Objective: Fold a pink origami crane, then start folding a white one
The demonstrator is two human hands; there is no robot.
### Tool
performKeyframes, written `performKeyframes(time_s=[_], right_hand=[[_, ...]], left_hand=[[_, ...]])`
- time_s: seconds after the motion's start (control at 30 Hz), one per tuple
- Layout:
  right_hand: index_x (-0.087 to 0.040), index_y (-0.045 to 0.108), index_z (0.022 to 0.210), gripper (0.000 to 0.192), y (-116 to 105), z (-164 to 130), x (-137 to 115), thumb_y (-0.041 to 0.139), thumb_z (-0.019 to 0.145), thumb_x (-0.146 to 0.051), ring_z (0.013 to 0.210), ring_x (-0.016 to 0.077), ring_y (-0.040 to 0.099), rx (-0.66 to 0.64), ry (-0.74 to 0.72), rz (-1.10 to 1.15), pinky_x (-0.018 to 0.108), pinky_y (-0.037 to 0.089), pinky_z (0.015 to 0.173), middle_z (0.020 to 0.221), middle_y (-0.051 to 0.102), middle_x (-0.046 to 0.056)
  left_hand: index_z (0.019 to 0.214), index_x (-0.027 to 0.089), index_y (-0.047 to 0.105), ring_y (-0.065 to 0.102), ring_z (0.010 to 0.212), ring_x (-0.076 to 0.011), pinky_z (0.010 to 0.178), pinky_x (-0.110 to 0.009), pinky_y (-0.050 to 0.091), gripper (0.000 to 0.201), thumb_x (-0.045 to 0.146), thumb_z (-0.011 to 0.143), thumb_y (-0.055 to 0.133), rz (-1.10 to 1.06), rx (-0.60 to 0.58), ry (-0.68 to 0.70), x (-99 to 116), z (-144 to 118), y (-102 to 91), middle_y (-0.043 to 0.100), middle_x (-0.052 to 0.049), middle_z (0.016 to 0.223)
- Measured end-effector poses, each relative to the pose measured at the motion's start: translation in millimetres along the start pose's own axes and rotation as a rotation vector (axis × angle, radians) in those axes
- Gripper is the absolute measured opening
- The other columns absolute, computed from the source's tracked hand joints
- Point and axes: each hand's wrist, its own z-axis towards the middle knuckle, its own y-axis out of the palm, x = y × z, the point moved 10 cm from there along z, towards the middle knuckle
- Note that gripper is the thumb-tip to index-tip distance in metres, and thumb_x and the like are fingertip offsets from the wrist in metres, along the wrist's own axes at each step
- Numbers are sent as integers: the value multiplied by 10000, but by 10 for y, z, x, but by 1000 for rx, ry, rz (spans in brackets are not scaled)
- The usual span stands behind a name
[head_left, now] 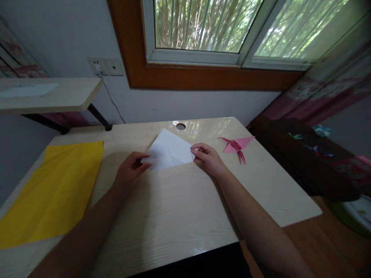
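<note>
A folded sheet of white paper [171, 150], roughly triangular with its peak toward the wall, is between my two hands over the desk. My left hand [131, 168] pinches its left corner between thumb and fingers. At the opposite corner, my right hand [207, 156] grips the paper with thumb and forefinger. Faint crease lines show on the white surface. To the right of my right hand lies a pink folded-paper crane [236, 146] with spread wings. Whether the white paper touches the desk all along its lower edge, I cannot tell.
The pale wooden desk [179, 216] has a round cable hole [181, 126] near its back edge. A yellow sheet [58, 185] lies at the left. Above the left back corner stands a raised shelf [52, 98] on black legs. A dark cabinet [301, 162] is beyond the right edge.
</note>
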Motion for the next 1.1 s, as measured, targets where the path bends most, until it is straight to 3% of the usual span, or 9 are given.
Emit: performKeyframes(time_s=[0.33, 0.47, 0.57, 0.63, 0.73, 0.83, 0.9, 0.97, 1.1], right_hand=[[-246, 774, 935, 206, -68, -9, -8, 745, 842, -427, 696, 127, 598, 13, 11, -9, 255, 471, 654, 818, 690, 6], [-228, 748, 923, 231, -59, -10, -71, 751, 826, -438, 686, 135, 602, 10, -22, -117, 276, 481, 666, 809, 686, 5], [-221, 724, 965, 267, -46, 1, -70, 753, 821, -444, 650, 139, 576, 16, -46, -257, 281, 468, 630, 730, 631, -15], [-225, 718, 1017, 281, -31, 8, -110, 735, 842, -445, 689, 155, 583, 24, -122, -390, 298, 483, 652, 767, 621, -3], [-246, 717, 1079, 269, 13, -27, -288, 730, 861, -403, 980, 230, 616, 66, -337, -633, 396, 516, 860, 1076, 641, 76], [-266, 706, 1124, 267, 95, -112, -485, 732, 868, -338, 1201, 298, 535, 119, -510, -846, 521, 423, 1045, 1263, 595, 114], [-279, 701, 1115, 204, 266, -170, -546, 674, 913, -290, 1181, 280, 550, 12, -578, -884, 524, 418, 1051, 1232, 626, 100], [-281, 702, 1096, 179, 560, -272, -535, 652, 925, -257, 1139, 248, 579, -241, -640, -853, 483, 441, 1035, 1155, 668, 74], [-265, 704, 1122, 278, 946, -430, -438, 761, 852, -294, 1131, 239, 592, -510, -657, -776, 453, 448, 1026, 1162, 679, 76]], left_hand=[[955, 194, 701, 652, 657, -136, 622, -243, 525, 303, 422, 783, 801, -31, -54, -68, -92, -18, 34, 680, 2, 773], [910, 196, 700, 617, 617, -125, 579, -227, 479, 257, 424, 814, 772, 139, -89, -24, -84, -37, 63, 668, 11, 713], [868, 202, 718, 616, 640, -129, 589, -229, 465, 221, 422, 848, 734, 291, -192, 31, -23, -68, 174, 689, 3, 729], [873, 211, 735, 637, 672, -136, 623, -236, 477, 196, 405, 871, 708, 356, -274, 57, 13, -97, 268, 718, -1, 764], [899, 222, 750, 669, 718, -143, 675, -244, 491, 169, 373, 899, 673, 414, -329, 76, 45, -122, 353, 753, -1, 831], [927, 219, 757, 684, 728, -149, 695, -250, 492, 198, 370, 930, 628, 457, -335, 73, 52, -124, 392, 765, -4, 844], [954, 215, 760, 677, 687, -147, 673, -250, 486, 235, 375, 954, 588, 473, -351, 57, 45, -132, 421, 761, -1, 805], [989, 216, 762, 672, 662, -144, 657, -248, 482, 258, 368, 973, 554, 477, -387, 38, 32, -151, 463, 762, 1, 797], [1063, 229, 751, 706, 789, -156, 739, -255, 507, 248, 308, 980, 532, 452, -461, 51, 37, -200, 547, 783, -12, 974]])
